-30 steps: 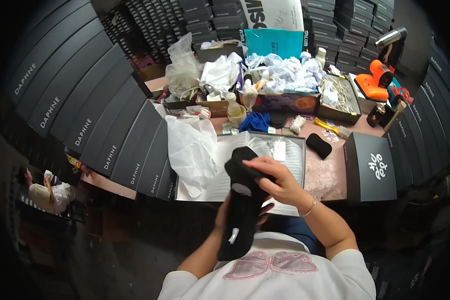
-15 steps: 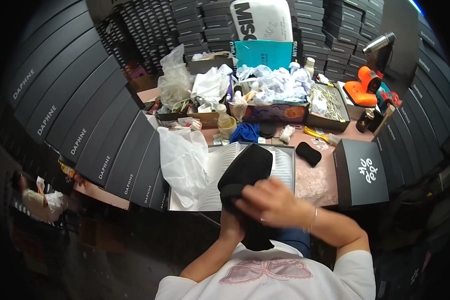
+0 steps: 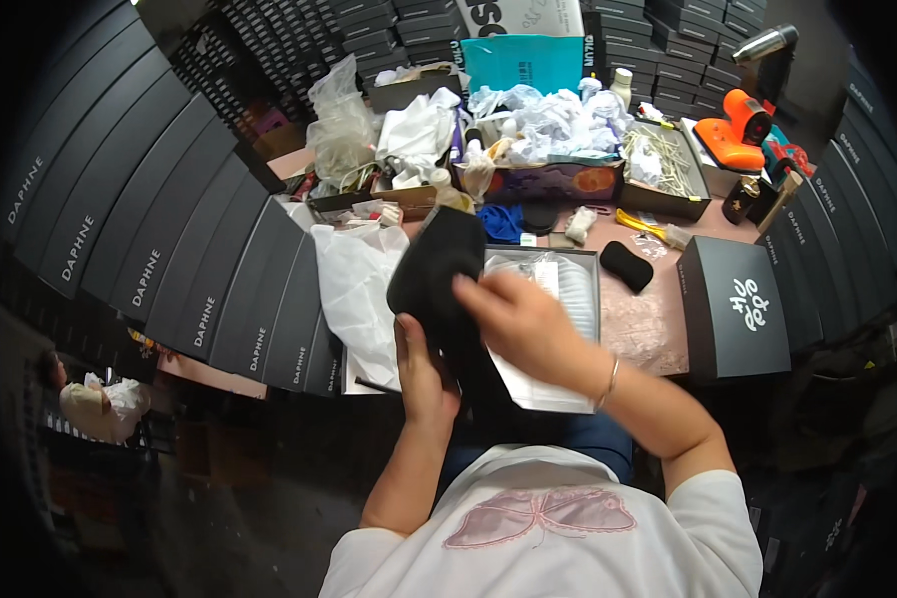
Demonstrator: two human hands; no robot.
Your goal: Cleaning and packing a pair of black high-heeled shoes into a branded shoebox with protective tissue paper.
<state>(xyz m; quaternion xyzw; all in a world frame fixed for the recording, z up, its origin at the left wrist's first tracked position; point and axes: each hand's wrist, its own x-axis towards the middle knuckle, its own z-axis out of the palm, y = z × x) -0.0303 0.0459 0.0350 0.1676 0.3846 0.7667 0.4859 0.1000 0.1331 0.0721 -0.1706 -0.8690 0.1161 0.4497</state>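
A soft matte black boot (image 3: 435, 261) is held up over the near left part of an open box (image 3: 595, 309). My left hand (image 3: 424, 374) grips it from below, thumb up along its side. A long black part of it hangs down between my hands. My right hand (image 3: 528, 317) is at the boot's right side, fingers bent and closed against it. That hand is a little blurred, and whatever its fingertips hold is hidden. White ribbed padding (image 3: 573, 284) lies in the box, and white tissue paper (image 3: 357, 289) spreads over its left side.
A black sponge-like pad (image 3: 626, 266) and a yellow-handled brush (image 3: 648, 227) lie on the pink table. A dark grey box (image 3: 733, 309) stands at right. Stacked dark boxes (image 3: 169, 239) wall the left. Behind are trays of crumpled paper (image 3: 543, 120) and sticks (image 3: 668, 164). A person (image 3: 95, 409) sits far left.
The boot and both hands have moved left and away from my body. My left thumb now shows on the boot's side. More of the padding in the box is uncovered at right.
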